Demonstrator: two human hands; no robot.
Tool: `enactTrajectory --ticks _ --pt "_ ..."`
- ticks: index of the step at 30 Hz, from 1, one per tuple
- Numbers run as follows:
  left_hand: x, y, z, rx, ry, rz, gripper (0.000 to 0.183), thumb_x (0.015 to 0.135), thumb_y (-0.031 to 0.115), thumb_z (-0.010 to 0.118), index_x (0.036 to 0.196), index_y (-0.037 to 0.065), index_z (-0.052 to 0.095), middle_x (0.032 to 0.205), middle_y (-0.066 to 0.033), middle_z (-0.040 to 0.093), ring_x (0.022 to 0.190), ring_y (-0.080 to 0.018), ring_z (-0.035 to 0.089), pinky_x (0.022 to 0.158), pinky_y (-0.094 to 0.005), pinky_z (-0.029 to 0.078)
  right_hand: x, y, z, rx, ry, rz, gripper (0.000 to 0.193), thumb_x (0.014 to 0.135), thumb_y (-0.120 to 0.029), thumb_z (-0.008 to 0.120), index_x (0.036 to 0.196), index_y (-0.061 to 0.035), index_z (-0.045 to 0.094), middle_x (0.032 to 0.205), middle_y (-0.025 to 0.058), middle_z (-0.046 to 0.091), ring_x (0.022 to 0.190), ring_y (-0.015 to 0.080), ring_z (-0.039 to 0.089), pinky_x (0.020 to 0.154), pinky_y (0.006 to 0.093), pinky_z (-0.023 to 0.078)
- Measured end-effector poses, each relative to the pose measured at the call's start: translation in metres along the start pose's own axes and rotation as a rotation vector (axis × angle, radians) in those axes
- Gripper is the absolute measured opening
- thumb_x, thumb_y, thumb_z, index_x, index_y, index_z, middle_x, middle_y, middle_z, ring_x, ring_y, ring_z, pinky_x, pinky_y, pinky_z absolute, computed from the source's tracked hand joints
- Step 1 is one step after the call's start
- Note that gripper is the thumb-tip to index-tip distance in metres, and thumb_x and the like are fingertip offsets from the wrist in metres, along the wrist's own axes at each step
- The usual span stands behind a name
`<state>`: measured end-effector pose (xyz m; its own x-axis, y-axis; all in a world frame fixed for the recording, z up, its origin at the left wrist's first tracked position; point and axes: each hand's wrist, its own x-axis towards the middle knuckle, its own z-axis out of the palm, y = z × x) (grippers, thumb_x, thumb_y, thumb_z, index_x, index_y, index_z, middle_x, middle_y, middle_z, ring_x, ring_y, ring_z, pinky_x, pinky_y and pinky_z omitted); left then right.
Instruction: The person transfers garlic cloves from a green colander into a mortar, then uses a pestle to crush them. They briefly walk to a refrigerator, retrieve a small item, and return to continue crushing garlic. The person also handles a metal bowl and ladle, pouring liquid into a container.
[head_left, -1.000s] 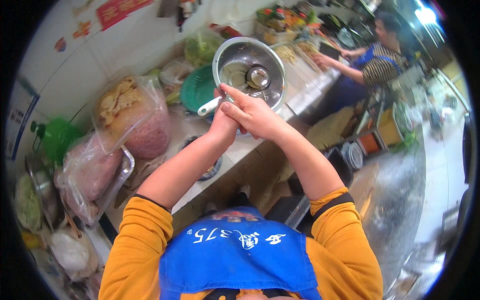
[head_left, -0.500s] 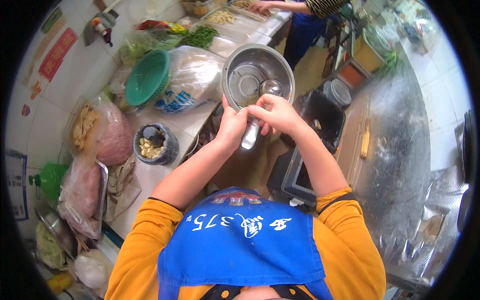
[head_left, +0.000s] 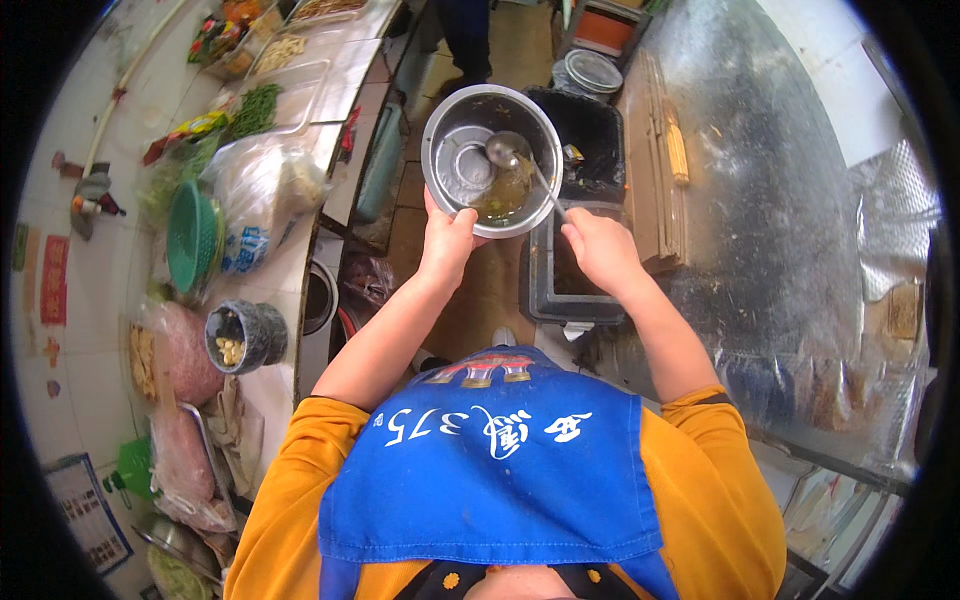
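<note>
A steel basin [head_left: 440, 150] is held up in front of me, with a little yellowish liquid [head_left: 507, 197] and small bits pooled at its near side. My left hand [head_left: 447, 240] is closed on the near-left rim, thumb on top and fingers mostly hidden below. Inside the basin lies the round head of a metal ladle [head_left: 505, 150], its handle slanting out over the near-right rim. Around the end of that handle my right hand [head_left: 603, 250] is closed.
Beneath the basin stands a black lined bin [head_left: 580, 125]. A mortar [head_left: 245, 335] with pale cloves, a green colander [head_left: 192, 235] and a bagged bundle [head_left: 265, 200] line the left counter. On the right, a corn cob [head_left: 676, 150] lies beside a dusty metal worktop [head_left: 770, 250].
The ladle's handle has swung to the right, and my right hand has moved from the basin's near rim out along it. The view has turned; the other person's hand is out of sight.
</note>
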<state>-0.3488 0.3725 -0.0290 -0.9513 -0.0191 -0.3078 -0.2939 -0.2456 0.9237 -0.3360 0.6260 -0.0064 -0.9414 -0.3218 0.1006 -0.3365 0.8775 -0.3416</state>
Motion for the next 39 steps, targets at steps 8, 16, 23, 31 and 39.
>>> enactTrajectory --ticks 8,16,23,31,39 --pt "0.023 -0.011 0.055 0.104 -0.001 -0.082 0.076 0.100 0.000 0.048 0.164 0.015 0.011 0.141 -0.0157 0.056 0.112 -0.0239 0.069 0.083 -0.0401 0.064 -0.040 0.042 0.016 0.216 -0.020 0.225 0.019 0.103 -0.020 0.060 0.096 -0.0022 0.061 0.082 0.0254 0.072 0.081 0.0470 0.072 0.074 0.0592 0.056" --pt "0.053 -0.026 0.089 0.255 -0.027 -0.202 0.068 0.100 0.000 0.050 0.160 0.013 0.021 0.148 -0.0164 0.051 0.120 -0.0290 0.067 0.086 -0.0449 0.066 -0.042 0.084 0.019 -0.021 0.056 0.091 0.015 0.100 -0.014 0.059 0.110 -0.0053 0.065 0.086 0.0208 0.071 0.080 0.0432 0.071 0.069 0.0550 0.056" --pt "0.090 -0.044 0.105 0.380 -0.146 -0.283 0.059 0.102 0.002 0.051 0.156 0.005 0.031 0.141 -0.0185 0.058 0.115 -0.0316 0.071 0.084 -0.0485 0.068 -0.023 0.140 -0.011 -0.493 0.223 -0.101 0.046 0.094 -0.010 0.060 0.139 -0.0119 0.065 0.088 0.0071 0.064 0.074 0.0265 0.071 0.064 0.0417 0.057" --pt "0.122 -0.065 0.125 0.540 -0.115 -0.211 0.087 0.100 0.011 0.056 0.169 0.001 0.004 0.138 -0.0235 0.061 0.099 -0.0274 0.072 0.067 -0.0394 0.066 -0.099 0.155 0.045 0.287 0.167 0.451 0.038 0.102 -0.025 0.066 0.139 -0.0177 0.070 0.121 0.0173 0.075 0.107 0.0386 0.072 0.092 0.0449 0.059" --pt "0.114 -0.091 0.147 1.144 -0.146 0.038 0.096 0.096 0.014 0.058 0.171 0.007 -0.001 0.137 -0.0367 0.056 0.108 -0.0447 0.071 0.091 -0.0498 0.059 -0.168 0.175 0.089 0.897 0.382 0.942 0.041 0.102 -0.014 0.071 0.141 -0.0011 0.068 0.104 0.0064 0.079 0.085 0.0101 0.067 0.079 0.0289 0.055"
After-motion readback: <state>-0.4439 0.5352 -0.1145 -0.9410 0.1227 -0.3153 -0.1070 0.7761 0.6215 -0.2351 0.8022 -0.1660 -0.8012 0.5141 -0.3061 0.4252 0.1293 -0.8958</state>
